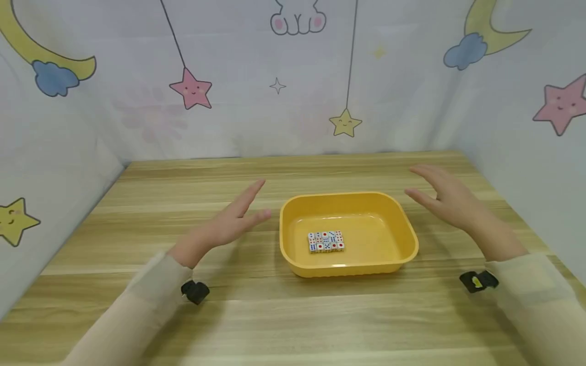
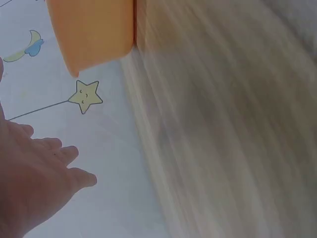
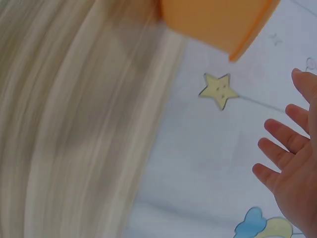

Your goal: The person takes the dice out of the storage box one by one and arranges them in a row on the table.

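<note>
A yellow rectangular tub [image 1: 380, 244] with rounded corners stands on the wooden table. Inside it, toward the left, white dice [image 1: 326, 242] with red and blue pips are packed together in a neat block. My left hand [image 1: 229, 221] hovers left of the tub, fingers extended and thumb apart, touching nothing. On the other side my right hand [image 1: 450, 201] is held in the air, its fingers spread and its palm toward the tub. Both wrist views show the tub's outer wall [image 2: 94, 34] some way from the hands, and the dice are hidden there.
The wood-grain table [image 1: 293, 320] reaches back to a white cloth [image 1: 274, 127] printed with stars, moons and clouds. Similar cloth closes off the left and right sides. A black strap [image 1: 195, 292] is on the left wrist, another black strap [image 1: 478, 281] on the right.
</note>
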Demonstrator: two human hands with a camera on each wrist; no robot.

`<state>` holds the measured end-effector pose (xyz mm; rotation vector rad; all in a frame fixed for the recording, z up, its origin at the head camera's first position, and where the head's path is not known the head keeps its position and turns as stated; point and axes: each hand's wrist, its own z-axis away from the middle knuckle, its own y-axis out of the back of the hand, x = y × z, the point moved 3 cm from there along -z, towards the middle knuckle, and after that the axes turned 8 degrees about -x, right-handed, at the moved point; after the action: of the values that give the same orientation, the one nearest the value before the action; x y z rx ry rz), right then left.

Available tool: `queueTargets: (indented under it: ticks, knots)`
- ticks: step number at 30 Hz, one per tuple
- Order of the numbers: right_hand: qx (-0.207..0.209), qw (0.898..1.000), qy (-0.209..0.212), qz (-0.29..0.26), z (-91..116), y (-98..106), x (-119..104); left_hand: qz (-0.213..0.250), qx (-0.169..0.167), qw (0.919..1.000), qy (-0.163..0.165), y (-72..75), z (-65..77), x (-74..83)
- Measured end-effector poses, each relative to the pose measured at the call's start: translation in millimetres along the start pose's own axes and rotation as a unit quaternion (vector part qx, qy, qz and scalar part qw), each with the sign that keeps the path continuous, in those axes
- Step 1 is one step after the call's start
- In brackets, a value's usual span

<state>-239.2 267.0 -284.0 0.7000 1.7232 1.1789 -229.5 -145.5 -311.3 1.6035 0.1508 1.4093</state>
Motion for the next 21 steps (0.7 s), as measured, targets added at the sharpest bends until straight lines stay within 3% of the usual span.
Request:
queueTargets:
  ticks: [4,8,14,21]
  knots:
    - [0.023,0.999,0.022,-0.029,-3,-4,-20,0.039,-0.024,0.9989,0.005,-13.1,1.7,4.0]
    - [0.014,0.997,0.054,-0.061,-6,-13,-40,0.056,-0.036,0.9977,-0.010,-25.3,0.2,6.0]
    - [-0.045,0.991,0.082,-0.098,-15,-32,-62,0.072,-0.050,0.9957,-0.031,-38.1,-5.2,6.3]
    - [-0.112,0.983,0.104,-0.102,-25,-54,-69,0.084,-0.056,0.9943,-0.032,-43.0,-6.6,9.6]
